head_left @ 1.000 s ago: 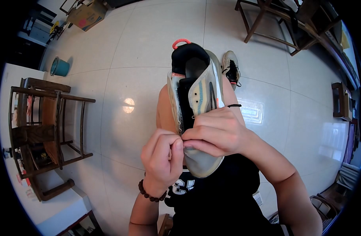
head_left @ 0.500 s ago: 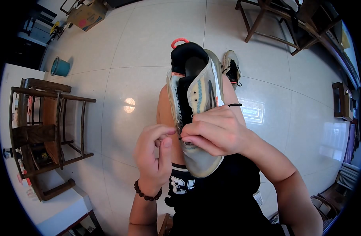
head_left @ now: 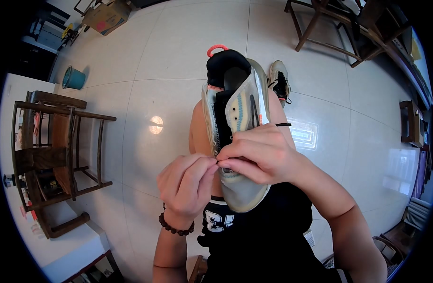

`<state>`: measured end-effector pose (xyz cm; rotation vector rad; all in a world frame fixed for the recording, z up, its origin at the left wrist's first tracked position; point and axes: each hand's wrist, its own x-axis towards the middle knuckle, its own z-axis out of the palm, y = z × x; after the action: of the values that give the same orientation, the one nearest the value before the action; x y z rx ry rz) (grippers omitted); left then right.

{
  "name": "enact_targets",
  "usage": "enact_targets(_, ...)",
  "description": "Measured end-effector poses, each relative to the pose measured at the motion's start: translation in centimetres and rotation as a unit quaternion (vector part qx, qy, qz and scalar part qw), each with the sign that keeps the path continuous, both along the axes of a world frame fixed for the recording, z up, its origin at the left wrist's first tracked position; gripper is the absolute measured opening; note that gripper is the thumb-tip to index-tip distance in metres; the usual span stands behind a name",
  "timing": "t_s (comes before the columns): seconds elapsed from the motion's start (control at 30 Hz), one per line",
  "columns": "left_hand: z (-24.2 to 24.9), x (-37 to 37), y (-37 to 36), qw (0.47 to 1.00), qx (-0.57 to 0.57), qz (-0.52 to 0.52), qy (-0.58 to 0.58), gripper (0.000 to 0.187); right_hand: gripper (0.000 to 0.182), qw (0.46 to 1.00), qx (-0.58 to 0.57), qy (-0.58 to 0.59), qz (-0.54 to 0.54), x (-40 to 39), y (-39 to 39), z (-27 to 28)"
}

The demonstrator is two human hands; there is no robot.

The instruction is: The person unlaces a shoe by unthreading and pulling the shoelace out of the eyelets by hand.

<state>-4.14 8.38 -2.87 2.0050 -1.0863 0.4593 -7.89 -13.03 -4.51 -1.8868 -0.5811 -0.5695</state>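
A light grey shoe with a black lining and an orange heel loop lies on my lap, its toe towards me. My right hand is pinched over the lower lacing area, and my left hand, with a beaded bracelet, is pinched at the shoe's left edge. The fingertips of both hands meet around a tiny dark piece, perhaps a lace end, mostly hidden between them. Black lace shows beside the empty eyelets on the shoe's right flap.
The other shoe stands on the tiled floor beyond my knee. Wooden chairs are at the left and upper right. A teal bucket and a cardboard box stand at the upper left.
My left hand has closed from loosely curled fingers into a pinch and moved right, up to my right fingertips. My right hand and the shoe have hardly moved.
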Motion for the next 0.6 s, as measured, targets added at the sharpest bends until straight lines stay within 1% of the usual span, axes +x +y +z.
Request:
enact_targets(0.03, 0.1, 0.0, 0.0, 1.0, 0.005, 0.002, 0.012, 0.023, 0.012, 1.0, 0.006, -0.018, -0.008, 0.1, 0.1, -0.1)
enact_targets(0.13, 0.2, 0.0, -0.2, 1.0, 0.007, 0.004, 0.015, 0.021, 0.016, 1.0, 0.004, -0.022, -0.013, -0.1, 0.0, -0.3)
enact_targets(0.27, 0.0, 0.1, -0.2, 1.0, 0.019, 0.001, 0.015, 0.02, 0.015, 1.0, -0.008, -0.011, -0.023, -0.4, -0.1, 0.3)
enact_targets(0.33, 0.0, 0.4, -0.4, 1.0, 0.023, -0.012, -0.007, 0.018, 0.02, 0.999, -0.003, -0.032, -0.031, -0.2, 0.0, -0.1)
enact_targets(0.47, 0.0, 0.3, -0.4, 1.0, 0.02, -0.015, 0.012, 0.014, 0.019, 0.998, -0.003, -0.056, -0.025, 0.1, -0.1, -0.6)
enact_targets(0.53, 0.1, 0.2, -0.5, 0.997, 0.007, -0.018, 0.075, 0.008, 0.02, 0.997, -0.004, -0.075, -0.027, 0.1, -0.1, -0.7)
enact_targets(0.57, 0.3, 0.0, -0.5, 0.997, 0.006, -0.018, 0.075, 0.008, 0.02, 0.997, -0.004, -0.075, -0.027, 0.0, -0.1, -0.8)
enact_targets(0.6, 0.4, -0.2, -0.5, 0.992, 0.005, -0.015, 0.123, 0.006, 0.02, 0.996, -0.01, -0.079, -0.028, 0.0, -0.1, -1.0)
